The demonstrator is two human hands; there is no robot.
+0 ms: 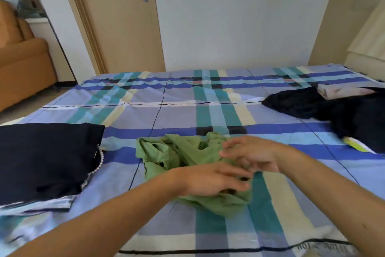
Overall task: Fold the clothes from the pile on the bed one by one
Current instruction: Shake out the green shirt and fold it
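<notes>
Beyond the far edge of the plaid-sheeted bed (177,115), a plain white wall (239,17) stands between a closed beige door (125,34) with a dark handle and a beige panel (327,27), while an orange sofa (23,65) sits on the pale floor (18,112) at left.

I see the plaid-covered bed (177,115). On it lie a crumpled green garment (166,152) near the front middle, a folded dark garment (45,159) at left, and a black pile (333,109) at far right.
</notes>
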